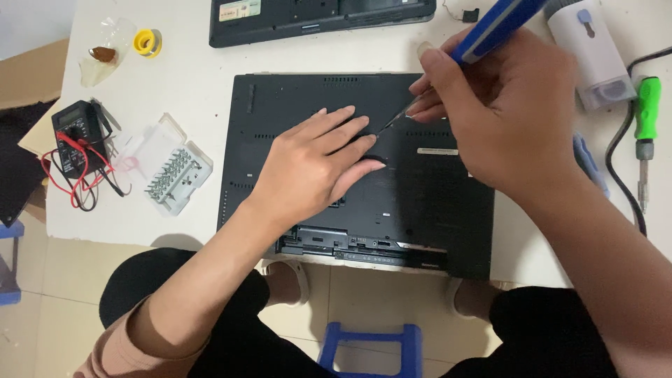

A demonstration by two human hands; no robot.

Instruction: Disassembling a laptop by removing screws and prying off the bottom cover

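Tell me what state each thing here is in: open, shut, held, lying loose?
Laptop: shut, lying bottom up on the table.
Left hand: flat on the laptop, holding nothing.
Right hand: gripping the blue screwdriver, tip on the laptop.
Bit case: open.
Multimeter: lying with leads tangled.
Green screwdriver: lying loose.
Second laptop: shut.

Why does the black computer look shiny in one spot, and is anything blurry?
In the head view, soft overhead light leaves a pale sheen on the upturned laptop below the left hand; the right hand with its blue screwdriver sits close to the camera and looks slightly soft; shadows on the white table are faint.
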